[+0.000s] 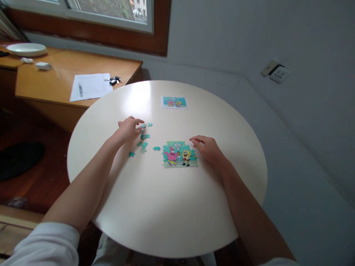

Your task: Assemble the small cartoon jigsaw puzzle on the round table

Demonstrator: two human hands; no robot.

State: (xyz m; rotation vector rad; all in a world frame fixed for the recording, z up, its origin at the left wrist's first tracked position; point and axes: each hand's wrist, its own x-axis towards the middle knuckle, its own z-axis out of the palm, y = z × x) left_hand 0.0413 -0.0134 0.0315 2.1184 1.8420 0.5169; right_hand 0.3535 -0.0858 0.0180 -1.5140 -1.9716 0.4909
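Observation:
On the round white table, my left hand [129,128] is over the loose puzzle pieces, thumb and forefinger apart. Its fingertips are beside a small teal piece [143,126]. More loose teal pieces [144,136] lie just below and right of it, and a single piece [156,149] sits left of the joined puzzle [179,155]. That puzzle shows three cartoon figures, with notched gaps along its upper edge and sides. At its upper right corner is my right hand [206,147], fingers loosely bent; no piece shows in them.
A printed reference picture [174,102] lies toward the far side of the white table [166,207]. On the wooden desk [97,62] at the left are a paper sheet [90,87], a pen [80,90], keys [113,80] and a white round object [27,49]. A wall stands close on the right.

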